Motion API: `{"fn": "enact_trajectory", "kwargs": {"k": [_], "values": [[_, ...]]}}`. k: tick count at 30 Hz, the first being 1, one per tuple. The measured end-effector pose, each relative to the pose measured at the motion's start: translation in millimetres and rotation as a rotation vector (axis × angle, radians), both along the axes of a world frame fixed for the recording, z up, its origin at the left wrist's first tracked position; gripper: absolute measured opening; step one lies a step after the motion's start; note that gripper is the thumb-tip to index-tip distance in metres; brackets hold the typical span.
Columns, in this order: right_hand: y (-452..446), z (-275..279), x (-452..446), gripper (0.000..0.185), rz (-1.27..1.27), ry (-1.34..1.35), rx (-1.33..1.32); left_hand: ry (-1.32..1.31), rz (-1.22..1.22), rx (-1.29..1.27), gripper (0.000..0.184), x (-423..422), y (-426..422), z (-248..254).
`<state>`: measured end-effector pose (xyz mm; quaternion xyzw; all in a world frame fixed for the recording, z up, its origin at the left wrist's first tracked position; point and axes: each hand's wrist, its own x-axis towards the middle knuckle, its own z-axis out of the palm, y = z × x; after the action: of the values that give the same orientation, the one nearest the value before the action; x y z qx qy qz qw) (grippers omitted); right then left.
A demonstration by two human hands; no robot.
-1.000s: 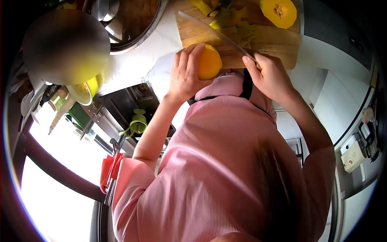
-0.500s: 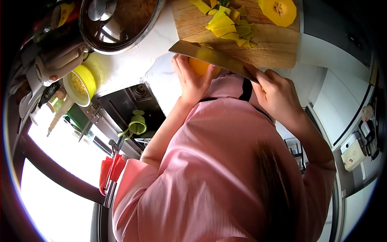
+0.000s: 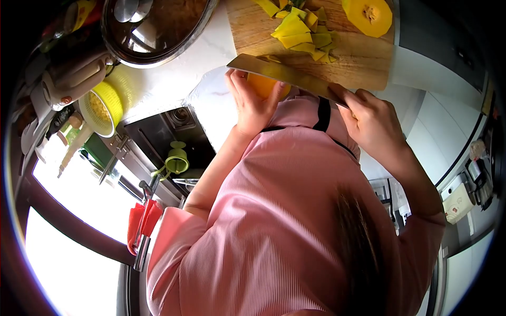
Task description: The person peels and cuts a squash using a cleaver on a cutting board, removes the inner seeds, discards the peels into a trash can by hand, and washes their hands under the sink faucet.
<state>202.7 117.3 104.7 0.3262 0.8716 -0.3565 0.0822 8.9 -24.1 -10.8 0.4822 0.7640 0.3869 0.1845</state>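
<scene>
My left hand (image 3: 254,101) is closed around a chunk of orange pumpkin (image 3: 262,86) near the front edge of the wooden cutting board (image 3: 363,66). Over the top of that chunk lies the broad blade of a kitchen knife (image 3: 295,78), which hides part of it. The knife's handle is gripped in my right hand (image 3: 371,118), to the right of the chunk. Further back on the board, yellow-green pumpkin peelings (image 3: 300,34) lie in a loose heap. A cut pumpkin piece (image 3: 371,16) with an orange face rests at the board's far right corner.
A glass-lidded pan (image 3: 158,31) stands on the counter at the back left. Left of me are a yellow strainer basket (image 3: 108,108) and a dark sink (image 3: 158,131) with a green cup (image 3: 177,162). A red cloth (image 3: 142,221) hangs by the faucet.
The knife and my right hand have shifted slightly to the right. My left hand keeps its hold on the pumpkin chunk, and the whole view has moved a little.
</scene>
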Motion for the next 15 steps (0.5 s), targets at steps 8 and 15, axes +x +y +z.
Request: {"fn": "enact_trajectory", "kwargs": {"k": [8,15], "values": [[1.4,2.3,-3.5,0.029,0.015,0.001,0.000,0.010,0.004,-0.001,0.070,-0.7,-0.4,-0.1],[-2.5,-2.4,-2.7,0.018,-0.016,0.031,-0.001,0.016,-0.001,-0.005,0.070,-0.9,-0.8,-0.1]]}}
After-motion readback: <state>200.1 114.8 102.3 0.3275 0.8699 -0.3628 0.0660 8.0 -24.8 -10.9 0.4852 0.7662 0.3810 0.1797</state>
